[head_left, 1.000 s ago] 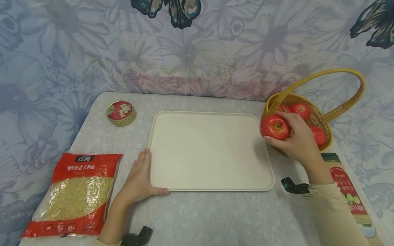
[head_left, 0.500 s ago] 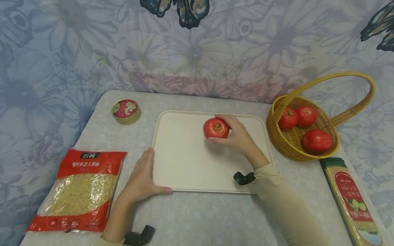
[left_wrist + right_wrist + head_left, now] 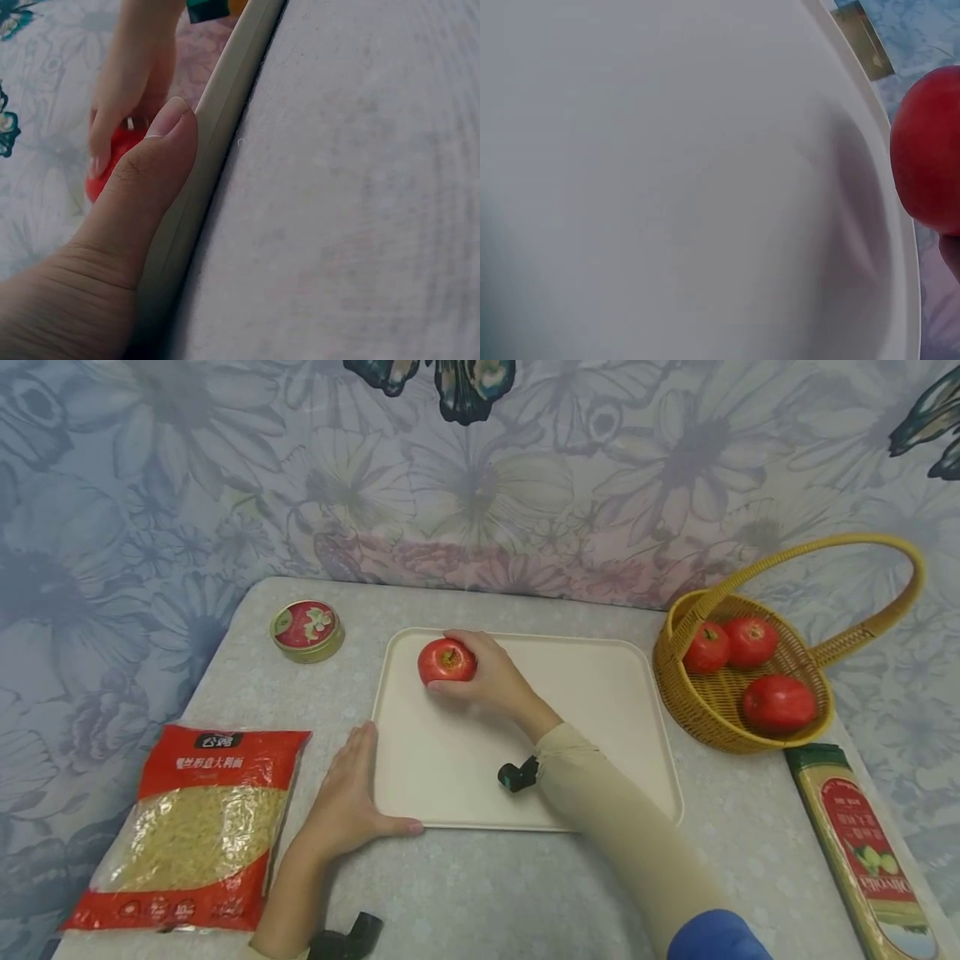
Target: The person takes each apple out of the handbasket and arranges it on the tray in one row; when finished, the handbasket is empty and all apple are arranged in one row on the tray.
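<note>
My right hand (image 3: 497, 675) grips a red apple (image 3: 442, 661) above the far left corner of a cream rectangular tray (image 3: 427, 768), thumb on the near side. In the right wrist view the apple (image 3: 930, 154) fills the right edge, over the tray's rim, with a shadow on the tray beneath. My left hand (image 3: 347, 806) rests at the tray's near left corner, fingers straight along the left side and thumb at the front edge. The left wrist view has the thumb (image 3: 150, 176) lying against the tray's rim (image 3: 199, 180).
A yellow wicker basket (image 3: 693, 714) with several red fruits (image 3: 778, 703) stands right. Below it lies a green-capped package (image 3: 862, 843). A round red-topped tin (image 3: 306, 631) sits back left, a red pasta bag (image 3: 191, 835) front left. A floral cloth (image 3: 480, 502) hangs behind the table.
My right hand has carried the apple out of the basket and leftward across the tray to its far left corner. The left hand has stayed at the tray's near left corner.
</note>
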### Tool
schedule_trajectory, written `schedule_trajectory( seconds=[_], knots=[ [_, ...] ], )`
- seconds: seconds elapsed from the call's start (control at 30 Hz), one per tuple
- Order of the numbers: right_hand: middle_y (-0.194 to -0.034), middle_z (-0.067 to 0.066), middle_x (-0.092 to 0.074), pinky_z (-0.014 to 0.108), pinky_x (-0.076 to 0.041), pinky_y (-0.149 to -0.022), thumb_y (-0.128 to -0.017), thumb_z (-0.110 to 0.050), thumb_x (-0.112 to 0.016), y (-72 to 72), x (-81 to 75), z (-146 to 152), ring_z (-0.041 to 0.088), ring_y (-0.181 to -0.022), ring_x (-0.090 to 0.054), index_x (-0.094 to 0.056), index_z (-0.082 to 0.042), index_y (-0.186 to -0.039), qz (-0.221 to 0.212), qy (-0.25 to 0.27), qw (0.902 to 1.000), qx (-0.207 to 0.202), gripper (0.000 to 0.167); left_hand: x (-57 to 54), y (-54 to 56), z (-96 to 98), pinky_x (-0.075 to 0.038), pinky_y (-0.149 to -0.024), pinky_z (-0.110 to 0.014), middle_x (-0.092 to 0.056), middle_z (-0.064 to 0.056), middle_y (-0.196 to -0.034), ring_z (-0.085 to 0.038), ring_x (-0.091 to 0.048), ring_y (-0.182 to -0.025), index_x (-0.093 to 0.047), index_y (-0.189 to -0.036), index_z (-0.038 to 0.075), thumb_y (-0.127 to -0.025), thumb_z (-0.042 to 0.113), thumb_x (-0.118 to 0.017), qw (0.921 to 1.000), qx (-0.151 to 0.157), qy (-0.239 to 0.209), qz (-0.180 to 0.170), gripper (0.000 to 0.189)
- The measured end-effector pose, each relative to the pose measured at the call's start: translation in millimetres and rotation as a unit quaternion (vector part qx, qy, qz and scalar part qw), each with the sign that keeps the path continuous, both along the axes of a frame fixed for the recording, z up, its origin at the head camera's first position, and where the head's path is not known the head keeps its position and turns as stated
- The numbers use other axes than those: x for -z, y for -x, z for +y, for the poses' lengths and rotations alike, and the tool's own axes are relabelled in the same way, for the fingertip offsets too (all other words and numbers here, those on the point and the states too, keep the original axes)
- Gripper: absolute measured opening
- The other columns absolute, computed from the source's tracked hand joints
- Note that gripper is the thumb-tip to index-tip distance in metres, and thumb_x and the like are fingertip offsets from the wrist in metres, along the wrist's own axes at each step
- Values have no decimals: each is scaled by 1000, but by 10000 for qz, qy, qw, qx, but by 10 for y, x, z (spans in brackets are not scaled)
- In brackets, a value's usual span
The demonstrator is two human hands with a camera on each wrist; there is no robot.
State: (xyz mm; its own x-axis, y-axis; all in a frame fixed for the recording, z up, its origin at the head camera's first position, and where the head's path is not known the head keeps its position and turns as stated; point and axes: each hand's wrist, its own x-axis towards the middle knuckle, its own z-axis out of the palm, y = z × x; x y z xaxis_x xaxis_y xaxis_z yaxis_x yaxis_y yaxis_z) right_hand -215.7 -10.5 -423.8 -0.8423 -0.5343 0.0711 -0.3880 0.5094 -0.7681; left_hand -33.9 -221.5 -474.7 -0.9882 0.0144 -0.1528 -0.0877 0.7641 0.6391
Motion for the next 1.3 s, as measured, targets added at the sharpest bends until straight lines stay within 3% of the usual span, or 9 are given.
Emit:
schedule_trajectory(
  seconds=[0.33,0.6,0.83,1.03,1.3],
  knots=[
    [-144,1,-49,37,-46,-111,-78,-49,-81,-30,13,-432,17,-131,-50,-44,-22,-148,-54,-242,9994,-221,84,27,9,4,-14,-121,-66,-7,-16,-168,-38,-6,-155,3,-161,15,-46,71,-88,10000,42,-11,43,157],
    [-138,-1,-50,35,-47,-108,-78,-52,-80,-110,88,-526,15,-126,-52,-44,-25,-147,-103,-421,9989,-200,83,26,10,18,-13,-121,-65,-8,-18,-167,-39,-7,-154,2,-161,13,-45,73,-87,9999,72,6,128,158],
    [-143,5,-47,37,-49,-106,-82,-54,-75,-108,73,-597,19,-128,-50,-35,-25,-153,-80,-819,9955,-467,87,22,14,2,-13,-121,-66,-7,-17,-167,-39,-6,-155,3,-161,13,-46,73,-87,9999,90,21,111,157],
    [-149,3,-42,40,-47,-109,-81,-60,-73,-141,14,-540,19,-133,-43,-28,-27,-155,69,-1025,9937,-438,93,30,17,1,-12,-120,-67,-6,-18,-167,-40,-6,-154,4,-160,13,-46,74,-86,9999,100,40,94,158],
    [-154,-4,-40,44,-35,-119,-86,-60,-67,-237,-218,-99,18,-145,-34,-33,-27,-154,712,-496,9956,-353,83,28,14,20,-12,-121,-67,-6,-18,-167,-40,-6,-154,3,-160,13,-45,75,-86,10000,68,35,64,158]
  ],
)
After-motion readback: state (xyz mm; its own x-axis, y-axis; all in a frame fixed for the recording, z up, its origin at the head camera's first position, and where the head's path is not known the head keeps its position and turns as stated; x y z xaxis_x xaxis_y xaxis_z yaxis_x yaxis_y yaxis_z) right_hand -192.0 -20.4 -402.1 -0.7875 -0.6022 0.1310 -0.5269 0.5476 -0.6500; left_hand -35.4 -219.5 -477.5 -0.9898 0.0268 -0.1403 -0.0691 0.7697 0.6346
